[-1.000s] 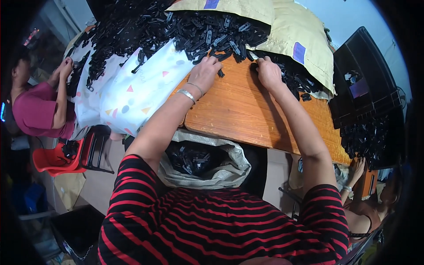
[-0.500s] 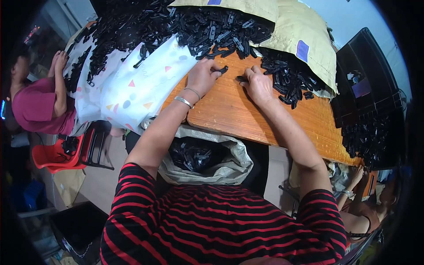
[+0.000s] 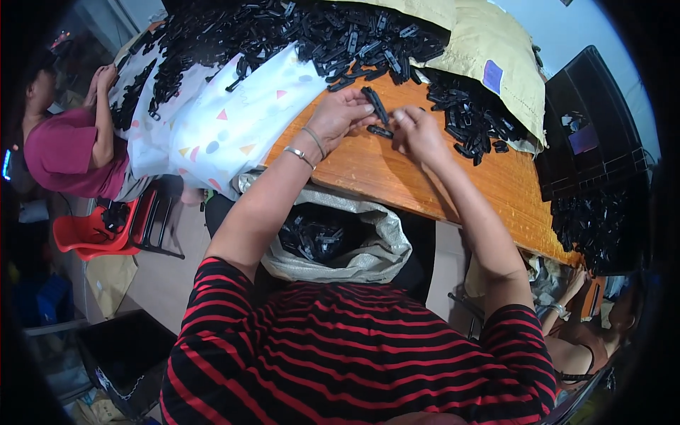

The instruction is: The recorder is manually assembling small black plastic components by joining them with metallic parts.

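Note:
Over the wooden table, my left hand (image 3: 341,122) pinches a long, narrow black plastic part (image 3: 375,105) between thumb and fingers, holding it tilted. My right hand (image 3: 419,136) is close beside it, its fingers curled together. A second, shorter black plastic part (image 3: 380,132) sticks out to the left of the right fingertips, which grip its near end. The right thumb is mostly hidden. Beyond both hands lies a large heap of similar black parts (image 3: 354,39), and a smaller pile (image 3: 467,124) spills out to the right of my right hand.
The table (image 3: 368,170) reaches toward an open woven sack (image 3: 389,219) at my lap, with black parts inside. A patterned white plastic sheet (image 3: 212,142) lies left. Paper sacks (image 3: 489,49) stand behind. A person in a maroon shirt (image 3: 67,159) sits left; another person's arm (image 3: 567,294) shows right.
The left hand has turned, and the part in it now shows as a long piece standing at a slant. My right hand has come nearer to the left. The view has shifted slightly.

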Motion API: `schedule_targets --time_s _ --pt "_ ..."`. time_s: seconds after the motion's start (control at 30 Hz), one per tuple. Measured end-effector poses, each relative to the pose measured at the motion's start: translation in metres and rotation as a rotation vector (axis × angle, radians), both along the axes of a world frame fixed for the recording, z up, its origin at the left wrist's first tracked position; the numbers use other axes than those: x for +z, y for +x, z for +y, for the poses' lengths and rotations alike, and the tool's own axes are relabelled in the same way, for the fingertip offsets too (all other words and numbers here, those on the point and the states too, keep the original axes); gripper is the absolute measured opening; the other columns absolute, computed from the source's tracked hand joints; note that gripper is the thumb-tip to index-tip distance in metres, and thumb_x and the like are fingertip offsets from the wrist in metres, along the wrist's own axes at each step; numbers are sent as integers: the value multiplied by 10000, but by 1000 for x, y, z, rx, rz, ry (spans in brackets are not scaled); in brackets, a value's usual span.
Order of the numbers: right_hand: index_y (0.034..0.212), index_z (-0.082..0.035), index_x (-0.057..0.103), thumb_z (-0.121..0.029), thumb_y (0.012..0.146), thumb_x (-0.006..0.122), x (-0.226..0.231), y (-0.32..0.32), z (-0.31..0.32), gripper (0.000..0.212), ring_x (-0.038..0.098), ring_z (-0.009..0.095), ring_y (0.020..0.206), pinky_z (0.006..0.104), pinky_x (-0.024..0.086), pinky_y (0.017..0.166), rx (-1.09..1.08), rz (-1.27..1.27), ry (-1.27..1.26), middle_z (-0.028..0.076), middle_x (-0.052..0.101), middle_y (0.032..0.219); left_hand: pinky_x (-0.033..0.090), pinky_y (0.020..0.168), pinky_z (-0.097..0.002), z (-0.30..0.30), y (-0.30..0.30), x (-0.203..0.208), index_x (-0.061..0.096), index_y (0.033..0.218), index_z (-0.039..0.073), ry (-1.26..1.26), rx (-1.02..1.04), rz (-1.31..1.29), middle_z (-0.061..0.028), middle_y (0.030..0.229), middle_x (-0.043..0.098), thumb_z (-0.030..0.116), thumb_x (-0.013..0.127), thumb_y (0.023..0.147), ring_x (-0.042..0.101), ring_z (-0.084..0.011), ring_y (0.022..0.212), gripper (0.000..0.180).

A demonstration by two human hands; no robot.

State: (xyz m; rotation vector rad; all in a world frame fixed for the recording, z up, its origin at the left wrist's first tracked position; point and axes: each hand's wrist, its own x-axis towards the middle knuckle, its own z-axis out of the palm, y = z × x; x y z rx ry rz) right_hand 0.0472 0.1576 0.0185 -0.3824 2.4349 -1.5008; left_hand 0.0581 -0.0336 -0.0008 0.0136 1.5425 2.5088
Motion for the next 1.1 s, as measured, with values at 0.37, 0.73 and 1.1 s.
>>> schedule_targets --time_s 0.37,0.73,1.1 --pt "860 -19 582 -161 910 609 -13 -6 14 154 506 71 441 195 362 377 -121 -202 -235 35 603 632 534 579 -197 10 6 12 569 1019 -3 -233 -84 5 -38 869 613 39 654 830 610 -92 680 211" --pt "770 -49 535 -190 872 666 -27 -10 4 217 504 79 419 210 369 362 -156 -231 -143 42 602 613 470 503 -223 12 -8 -14 626 841 -12 -603 67 91 -53 698 625 112 700 793 578 -98 573 152" --pt "743 -44 513 -179 854 688 -27 -16 3 247 486 92 390 226 358 334 -127 -207 -14 44 570 560 483 580 -279 17 -8 -25 609 814 -12 -975 167 257 -78 708 629 134 706 778 591 -145 623 179"
